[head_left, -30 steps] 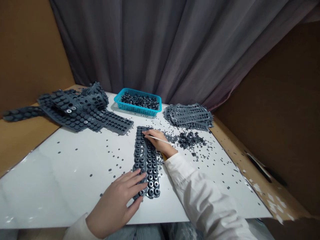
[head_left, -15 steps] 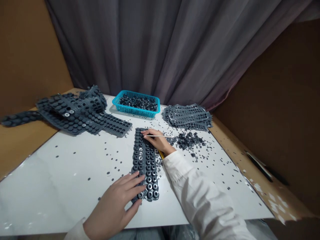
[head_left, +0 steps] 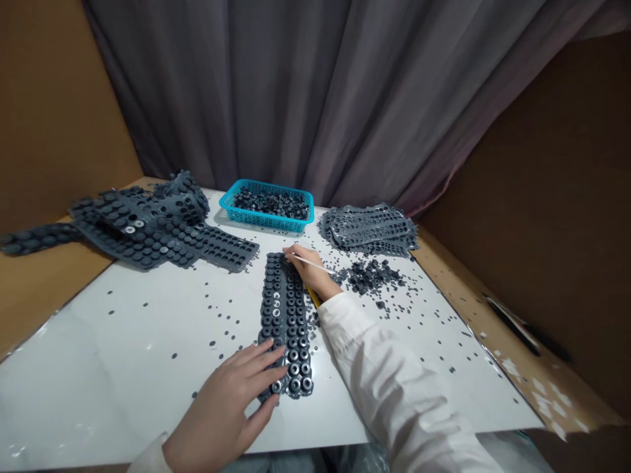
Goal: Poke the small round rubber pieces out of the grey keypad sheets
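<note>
A dark grey rubber strip (head_left: pixel 283 315) with rows of round, ring-shaped parts lies lengthwise before me on the white board. My left hand (head_left: pixel 241 387) rests spread over its near left edge, fingers on the parts. At the strip's far end, my right hand (head_left: pixel 308 268) is closed around a thin white stick (head_left: pixel 315 264); the stick points back to the right, and its working tip is hidden by my fingers. A yellow object (head_left: pixel 312 297) shows partly beneath my right wrist.
A blue basket (head_left: pixel 269 218) of small dark pieces stands at the back. Moulded rubber sheets (head_left: pixel 162 230) pile up at left, punched sheets (head_left: pixel 369 226) at right. Near them lies a heap of dark scraps (head_left: pixel 372 276), with small discs scattered across the white board (head_left: pixel 123 394).
My right hand has moved slightly toward the strip's far end, and the white stick has tilted, its back end lower. My left hand stays in place.
</note>
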`<state>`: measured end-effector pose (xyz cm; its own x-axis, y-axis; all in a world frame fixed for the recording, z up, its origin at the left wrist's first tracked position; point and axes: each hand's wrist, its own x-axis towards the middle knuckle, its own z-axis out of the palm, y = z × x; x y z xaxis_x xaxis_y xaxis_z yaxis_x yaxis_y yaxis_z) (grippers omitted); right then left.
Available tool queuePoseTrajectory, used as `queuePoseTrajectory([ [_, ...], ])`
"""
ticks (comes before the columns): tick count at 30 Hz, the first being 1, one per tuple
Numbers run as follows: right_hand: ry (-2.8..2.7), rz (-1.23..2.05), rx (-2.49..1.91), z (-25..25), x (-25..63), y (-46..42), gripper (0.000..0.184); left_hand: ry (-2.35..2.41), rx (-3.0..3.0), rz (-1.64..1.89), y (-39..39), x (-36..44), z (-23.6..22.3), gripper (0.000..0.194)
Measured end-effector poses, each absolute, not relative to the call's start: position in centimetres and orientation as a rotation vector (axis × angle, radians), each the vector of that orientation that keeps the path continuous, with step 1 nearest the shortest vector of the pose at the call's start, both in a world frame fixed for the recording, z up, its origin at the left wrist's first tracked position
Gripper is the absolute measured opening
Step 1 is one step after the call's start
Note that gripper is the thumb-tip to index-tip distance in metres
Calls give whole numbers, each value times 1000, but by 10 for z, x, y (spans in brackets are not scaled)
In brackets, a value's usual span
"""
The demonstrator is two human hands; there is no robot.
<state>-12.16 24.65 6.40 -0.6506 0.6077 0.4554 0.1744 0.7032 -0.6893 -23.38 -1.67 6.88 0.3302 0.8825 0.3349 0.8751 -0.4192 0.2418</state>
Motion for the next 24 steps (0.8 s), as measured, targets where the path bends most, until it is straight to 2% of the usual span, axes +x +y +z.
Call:
queuePoseTrajectory([
  [8,-2119,1161,-481,67,-119,241,26,1668,2493,684,-16,-234,66,34],
  [17,-2243,854,-573,64,-125,247,14,1672,2478,687,-17,-233,68,35],
  [24,-2127,871,-649,62,-131,254,16,1669,2505,690,-16,-233,71,34],
])
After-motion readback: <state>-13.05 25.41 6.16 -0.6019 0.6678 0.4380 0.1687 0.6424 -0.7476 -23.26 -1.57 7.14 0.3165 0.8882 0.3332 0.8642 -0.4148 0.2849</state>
